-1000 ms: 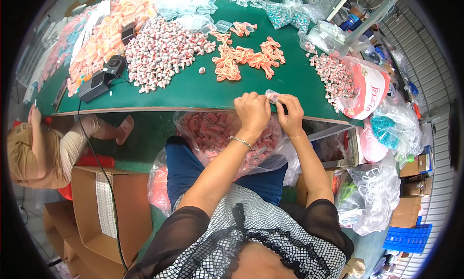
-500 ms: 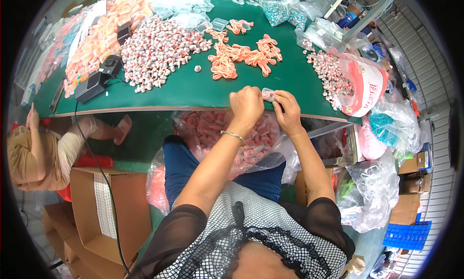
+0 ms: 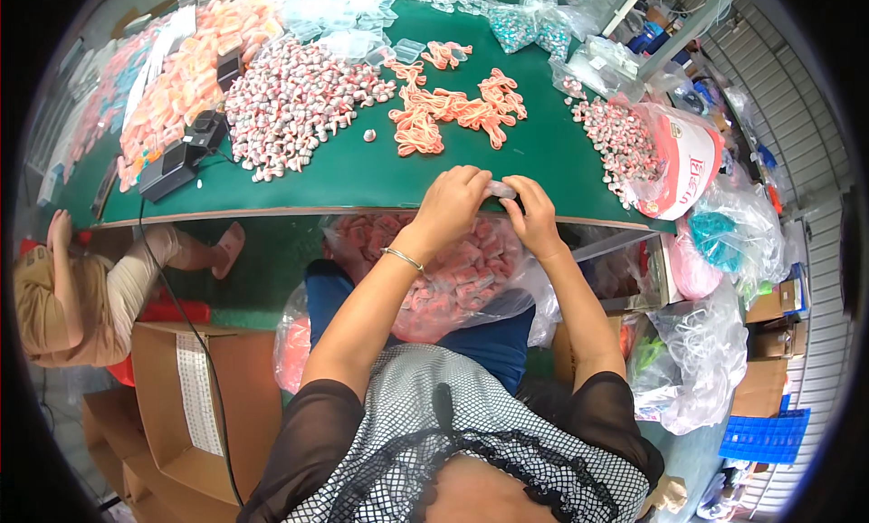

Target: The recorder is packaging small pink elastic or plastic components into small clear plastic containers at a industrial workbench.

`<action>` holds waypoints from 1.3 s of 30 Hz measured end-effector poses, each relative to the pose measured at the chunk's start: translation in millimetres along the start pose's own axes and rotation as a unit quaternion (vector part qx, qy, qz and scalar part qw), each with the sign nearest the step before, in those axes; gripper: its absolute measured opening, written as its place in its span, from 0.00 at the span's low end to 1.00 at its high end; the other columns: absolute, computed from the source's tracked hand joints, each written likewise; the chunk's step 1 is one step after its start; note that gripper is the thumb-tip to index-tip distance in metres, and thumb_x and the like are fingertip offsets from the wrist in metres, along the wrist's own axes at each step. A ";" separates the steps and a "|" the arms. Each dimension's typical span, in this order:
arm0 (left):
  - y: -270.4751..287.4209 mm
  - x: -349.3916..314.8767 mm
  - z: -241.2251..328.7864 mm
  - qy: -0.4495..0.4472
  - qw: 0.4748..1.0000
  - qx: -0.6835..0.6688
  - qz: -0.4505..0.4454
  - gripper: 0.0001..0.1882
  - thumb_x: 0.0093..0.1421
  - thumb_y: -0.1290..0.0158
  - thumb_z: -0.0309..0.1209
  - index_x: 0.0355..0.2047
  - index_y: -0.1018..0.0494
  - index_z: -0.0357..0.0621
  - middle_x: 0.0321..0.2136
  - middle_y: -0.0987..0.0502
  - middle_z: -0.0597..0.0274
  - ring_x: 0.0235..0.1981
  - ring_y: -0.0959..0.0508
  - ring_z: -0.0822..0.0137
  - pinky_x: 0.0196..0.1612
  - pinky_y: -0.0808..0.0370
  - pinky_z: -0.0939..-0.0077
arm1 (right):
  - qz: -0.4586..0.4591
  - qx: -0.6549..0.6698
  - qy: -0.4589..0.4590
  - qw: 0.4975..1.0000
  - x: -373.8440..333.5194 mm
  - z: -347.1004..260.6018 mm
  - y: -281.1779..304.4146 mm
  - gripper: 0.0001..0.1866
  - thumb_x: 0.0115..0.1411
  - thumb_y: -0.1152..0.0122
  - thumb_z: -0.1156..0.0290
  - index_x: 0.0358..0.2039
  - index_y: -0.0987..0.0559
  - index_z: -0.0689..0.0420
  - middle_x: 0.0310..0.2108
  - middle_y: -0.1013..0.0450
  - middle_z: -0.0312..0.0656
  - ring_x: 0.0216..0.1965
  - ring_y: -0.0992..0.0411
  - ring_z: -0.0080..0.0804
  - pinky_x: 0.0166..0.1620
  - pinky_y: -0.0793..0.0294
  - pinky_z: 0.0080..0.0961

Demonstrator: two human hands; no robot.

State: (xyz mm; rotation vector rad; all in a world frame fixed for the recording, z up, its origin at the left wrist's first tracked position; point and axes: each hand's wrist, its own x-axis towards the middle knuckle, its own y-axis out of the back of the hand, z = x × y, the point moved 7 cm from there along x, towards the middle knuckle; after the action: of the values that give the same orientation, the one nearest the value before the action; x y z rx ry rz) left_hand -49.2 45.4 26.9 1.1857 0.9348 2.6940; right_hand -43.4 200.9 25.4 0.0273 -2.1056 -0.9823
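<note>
Close to the table's near edge, both hands meet at a small clear plastic case. My left hand, with a bangle at the wrist, grips its left end with bent fingers. Thumb and fingertips of my right hand pinch the right end. Something pale shows inside the case, too small to make out. Beyond my hands lie bundles of orange cord. To their left is a heap of small grey-and-pink knob-like pieces, and one loose piece sits apart from it.
An open bag of pink cases rests below the table edge at my lap. A red-and-white sack lies right of more small pieces. Orange shells, a black device and its cable lie left. Another person sits far left.
The case has turned and sits lower, nearer the table edge. My left hand has gone from a raised fist to lying over the case's left end; my right fingers have shifted slightly.
</note>
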 end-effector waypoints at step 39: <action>90.0 -54.6 -6.3 -0.002 0.998 -0.013 0.058 0.09 0.50 0.42 0.22 0.33 0.23 0.42 0.29 0.23 0.56 0.31 0.22 0.54 0.36 0.24 0.62 | -0.027 -0.030 -0.007 0.999 289.9 8.9 -234.5 0.34 0.52 0.39 0.74 0.62 0.33 0.52 0.57 0.35 0.58 0.60 0.37 0.55 0.63 0.38 0.41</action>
State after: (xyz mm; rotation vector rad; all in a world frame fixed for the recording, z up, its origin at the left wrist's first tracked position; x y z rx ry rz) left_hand 1.7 -46.4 37.3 1.2789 0.8521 2.7814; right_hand -315.6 -51.9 58.0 0.0477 -2.0971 -1.0809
